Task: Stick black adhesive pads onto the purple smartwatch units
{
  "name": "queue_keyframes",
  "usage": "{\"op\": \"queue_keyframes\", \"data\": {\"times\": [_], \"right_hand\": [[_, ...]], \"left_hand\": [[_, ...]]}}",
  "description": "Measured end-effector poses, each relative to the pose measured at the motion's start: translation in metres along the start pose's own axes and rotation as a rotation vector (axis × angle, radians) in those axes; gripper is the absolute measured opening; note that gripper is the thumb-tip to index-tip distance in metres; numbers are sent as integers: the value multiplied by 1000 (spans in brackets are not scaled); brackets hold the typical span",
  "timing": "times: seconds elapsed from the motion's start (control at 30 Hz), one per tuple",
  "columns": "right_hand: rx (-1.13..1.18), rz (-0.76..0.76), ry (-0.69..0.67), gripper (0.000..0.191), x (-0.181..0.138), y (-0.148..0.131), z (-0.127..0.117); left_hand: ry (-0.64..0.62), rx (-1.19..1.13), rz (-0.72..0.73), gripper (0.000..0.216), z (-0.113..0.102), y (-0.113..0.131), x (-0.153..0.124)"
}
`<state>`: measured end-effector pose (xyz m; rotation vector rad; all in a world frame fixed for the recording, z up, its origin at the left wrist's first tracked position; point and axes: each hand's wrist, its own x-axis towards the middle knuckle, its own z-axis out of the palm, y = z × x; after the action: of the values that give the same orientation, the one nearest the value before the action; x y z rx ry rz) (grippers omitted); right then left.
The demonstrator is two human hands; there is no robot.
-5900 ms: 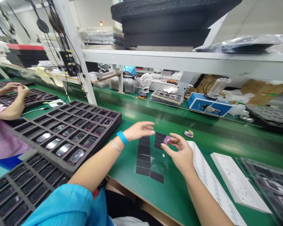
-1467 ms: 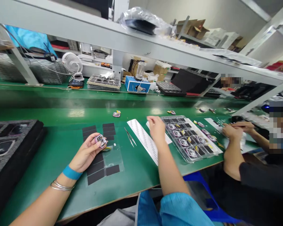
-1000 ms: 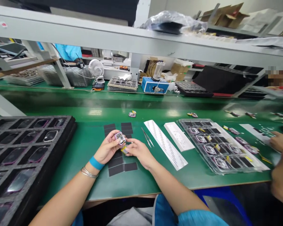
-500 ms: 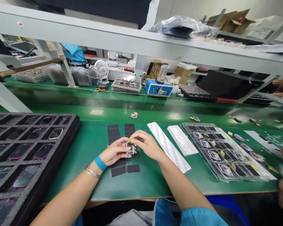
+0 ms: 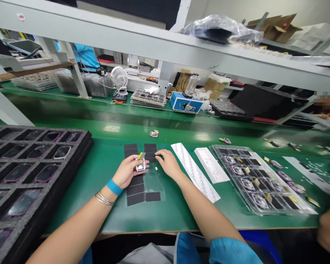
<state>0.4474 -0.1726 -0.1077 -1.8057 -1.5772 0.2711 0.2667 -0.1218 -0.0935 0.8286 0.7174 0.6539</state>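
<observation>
Gripping a device point(image 5: 140, 166) by its rim, left hand point(image 5: 126, 171) is hovering inward of the table's point(image 5: 178, 216) near edge; right hand point(image 5: 169, 164) is looking empty, fingers parted. Device likely light, stiff, fragile; rim safest.

Green bench point(image 5: 178, 218) — black-patched film point(image 5: 153, 183), dashed white strip point(image 5: 196, 173), white block point(image 5: 211, 165).

Silvery device point(image 5: 140, 165) w/ ylw tab point(image 5: 140, 156) is gripped in L hand point(image 5: 128, 171); blk rectangles point(image 5: 135, 189) are seen below grip, on grn tabletop point(image 5: 176, 214). R of grip, wht strip point(image 5: 195, 172) is patterned w/ dk dashes; L of it, dk-grey tray point(image 5: 71, 165) is seen w/ purple-rimmed pcs point(image 5: 46, 173).
</observation>
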Motion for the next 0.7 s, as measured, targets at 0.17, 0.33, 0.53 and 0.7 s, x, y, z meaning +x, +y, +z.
{"op": "queue_keyframes", "data": {"times": [0.17,0.33,0.53,0.7], "right_hand": [[-143,-16,-36,10,2,16,10],[-138,-60,-56,12,-5,18,12],[-133,-41,-101,12,-2,18,7],[-121,-27,-137,14,1,16,4]], "left_hand": [[46,-135,49,10,7,11,6],[49,-132,100,12,26,7,29],[107,-185,114,14,31,-17,36],[114,-176,65,16,28,-22,24]]}}
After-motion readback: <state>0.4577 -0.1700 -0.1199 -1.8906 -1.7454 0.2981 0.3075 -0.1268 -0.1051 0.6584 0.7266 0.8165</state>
